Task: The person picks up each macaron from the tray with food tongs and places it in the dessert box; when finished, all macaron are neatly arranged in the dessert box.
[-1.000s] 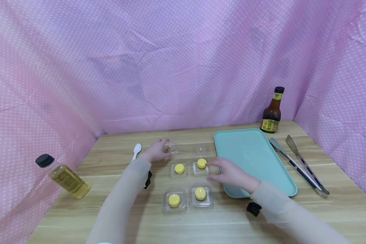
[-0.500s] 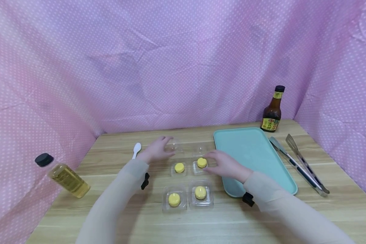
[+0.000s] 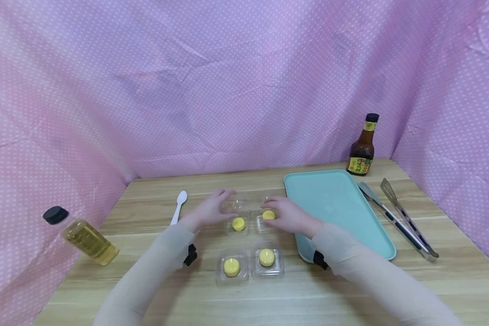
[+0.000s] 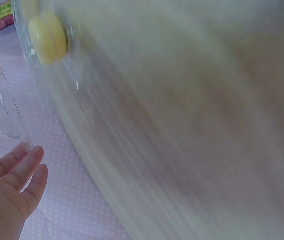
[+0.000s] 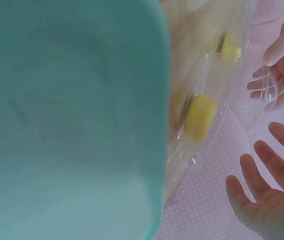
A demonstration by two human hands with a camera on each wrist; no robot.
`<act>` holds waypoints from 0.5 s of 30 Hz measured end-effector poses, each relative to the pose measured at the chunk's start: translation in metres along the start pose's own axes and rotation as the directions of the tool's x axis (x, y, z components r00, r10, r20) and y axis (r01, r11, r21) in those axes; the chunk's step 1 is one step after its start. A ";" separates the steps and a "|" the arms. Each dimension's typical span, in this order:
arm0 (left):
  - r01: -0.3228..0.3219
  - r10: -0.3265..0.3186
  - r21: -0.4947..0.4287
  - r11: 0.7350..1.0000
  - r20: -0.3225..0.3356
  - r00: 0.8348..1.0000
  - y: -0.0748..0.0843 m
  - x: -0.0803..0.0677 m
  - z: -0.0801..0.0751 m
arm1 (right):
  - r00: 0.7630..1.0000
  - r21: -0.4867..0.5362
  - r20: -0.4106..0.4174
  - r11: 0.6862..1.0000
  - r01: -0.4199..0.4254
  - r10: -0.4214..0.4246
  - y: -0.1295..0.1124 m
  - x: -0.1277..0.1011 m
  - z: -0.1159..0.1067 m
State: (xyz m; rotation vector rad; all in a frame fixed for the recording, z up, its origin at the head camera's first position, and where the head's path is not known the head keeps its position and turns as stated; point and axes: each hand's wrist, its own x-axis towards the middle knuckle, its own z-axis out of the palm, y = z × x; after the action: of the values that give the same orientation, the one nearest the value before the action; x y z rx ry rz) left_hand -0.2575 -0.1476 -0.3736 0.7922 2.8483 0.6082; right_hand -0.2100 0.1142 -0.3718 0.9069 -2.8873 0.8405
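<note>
My left hand [image 3: 212, 209] pinches the edge of a clear plastic lid [image 4: 6, 107] between thumb and fingers, behind the back-left yellow macaron [image 3: 238, 224]. In the right wrist view the same lid [image 5: 268, 92] hangs from the left fingers. My right hand [image 3: 291, 216] hovers by the back-right macaron [image 3: 268, 216], partly covering it; its fingers look spread and relaxed in the right wrist view, holding nothing. Both macarons sit in clear plastic bases. Nearer me, two more macarons, left [image 3: 231, 267] and right [image 3: 266, 257], lie in clear plastic boxes.
A turquoise tray [image 3: 334, 203] lies right of the boxes. Beyond it are metal tongs [image 3: 395, 222] with a slotted end and a brown sauce bottle [image 3: 360, 149]. On the left are a white spoon [image 3: 179, 206] and a tilted-looking oil bottle [image 3: 87, 240]. Pink dotted cloth [image 3: 228, 90] hangs behind the table.
My left hand has moved slightly right, bringing the clear lid toward the back-left macaron. My right hand has moved left and a little away from me, over the back-right box.
</note>
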 end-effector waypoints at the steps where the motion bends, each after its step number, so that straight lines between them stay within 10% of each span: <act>1: -0.010 0.010 0.001 1.000 -0.004 1.000 0.000 -0.002 0.001 | 1.000 -0.005 0.006 1.000 -0.007 0.007 -0.001 0.002 0.001; 15: -0.043 0.042 0.005 0.999 0.005 0.999 0.002 -0.024 0.006 | 0.993 -0.099 0.106 0.994 -0.044 0.055 -0.018 0.028 0.016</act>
State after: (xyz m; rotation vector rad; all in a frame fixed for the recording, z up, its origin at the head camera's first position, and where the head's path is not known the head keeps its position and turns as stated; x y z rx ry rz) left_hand -0.2350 -0.1563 -0.3777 0.8559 2.8364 0.6033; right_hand -0.2213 0.0796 -0.3726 0.9028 -3.0246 0.6672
